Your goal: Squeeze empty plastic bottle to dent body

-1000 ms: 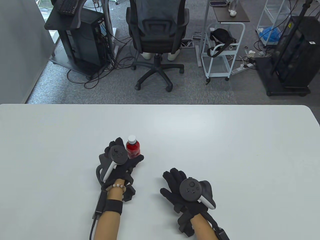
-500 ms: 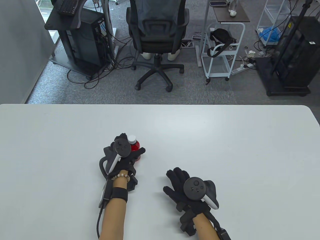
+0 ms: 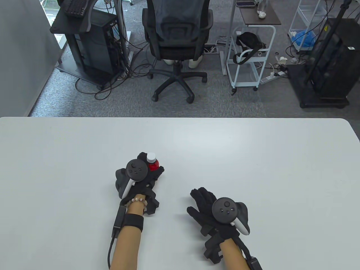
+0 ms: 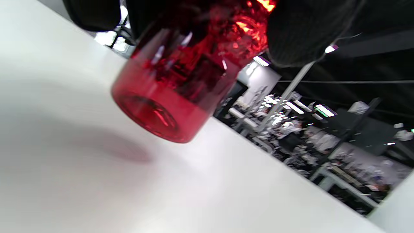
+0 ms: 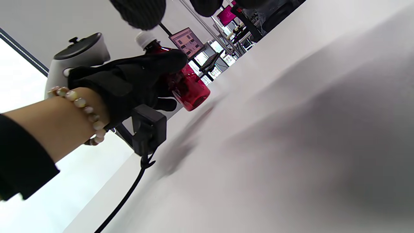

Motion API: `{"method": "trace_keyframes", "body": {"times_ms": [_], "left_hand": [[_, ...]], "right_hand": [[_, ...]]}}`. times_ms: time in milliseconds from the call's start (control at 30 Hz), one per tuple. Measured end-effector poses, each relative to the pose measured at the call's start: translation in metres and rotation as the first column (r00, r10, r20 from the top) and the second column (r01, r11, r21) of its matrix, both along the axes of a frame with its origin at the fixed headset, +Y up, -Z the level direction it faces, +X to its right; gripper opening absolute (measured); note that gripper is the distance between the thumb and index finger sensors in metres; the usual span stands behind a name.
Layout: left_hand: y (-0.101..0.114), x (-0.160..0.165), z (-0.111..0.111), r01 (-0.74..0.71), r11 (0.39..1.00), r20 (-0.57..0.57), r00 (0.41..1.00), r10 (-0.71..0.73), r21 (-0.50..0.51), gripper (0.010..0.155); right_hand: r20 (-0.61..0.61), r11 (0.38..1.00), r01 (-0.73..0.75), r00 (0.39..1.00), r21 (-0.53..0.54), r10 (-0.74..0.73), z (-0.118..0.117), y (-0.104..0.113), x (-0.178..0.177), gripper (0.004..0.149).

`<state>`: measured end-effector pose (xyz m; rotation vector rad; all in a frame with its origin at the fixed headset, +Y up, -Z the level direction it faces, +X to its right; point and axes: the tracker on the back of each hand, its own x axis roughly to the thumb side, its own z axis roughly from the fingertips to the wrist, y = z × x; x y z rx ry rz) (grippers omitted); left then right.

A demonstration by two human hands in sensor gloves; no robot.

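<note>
A small red see-through plastic bottle [image 3: 154, 164] with a white cap is in my left hand [image 3: 151, 169], near the middle of the white table [image 3: 253, 168]. The gloved fingers wrap its upper body. In the left wrist view the bottle [image 4: 168, 97] is tilted, its base a little above the table with a shadow under it, and fingers [image 4: 291, 32] press its upper part. The right wrist view shows the same grip [image 5: 136, 84] on the bottle [image 5: 190, 90]. My right hand [image 3: 201, 202] is palm down and holds nothing, to the right of the left hand and nearer the front edge.
Beyond the table's far edge stand an office chair [image 3: 177, 42], a black computer stand [image 3: 87, 42], a white cart [image 3: 250, 56] and black equipment [image 3: 329, 62].
My left hand has closed further round the bottle, covers more of its body and holds it tilted. My right hand has slid a little to the right and toward me.
</note>
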<state>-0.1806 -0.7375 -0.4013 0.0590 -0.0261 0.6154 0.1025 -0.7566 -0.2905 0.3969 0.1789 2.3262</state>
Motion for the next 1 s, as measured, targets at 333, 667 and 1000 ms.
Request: {"method": "trace_keyframes", "body": {"times_ms": [333, 667, 1000], "left_hand": [[0.033, -0.017, 0.070, -0.260, 0.941, 0.051, 0.966, 0.255, 0.218, 0.076], [0.007, -0.067, 0.101, -0.048, 0.956, -0.121, 0.989, 0.086, 0.288, 0.072], [-0.001, -0.060, 0.096, -0.043, 0.971, -0.063, 0.996, 0.060, 0.236, 0.077]], "right_hand": [[-0.009, 0.999, 0.015, 1.000, 0.045, -0.015, 0.006, 0.009, 0.000, 0.070], [-0.014, 0.997, 0.025, 1.000, 0.078, -0.024, 0.007, 0.012, -0.003, 0.065], [-0.030, 0.999, 0.037, 0.999, 0.035, -0.035, 0.004, 0.007, -0.003, 0.067]]}}
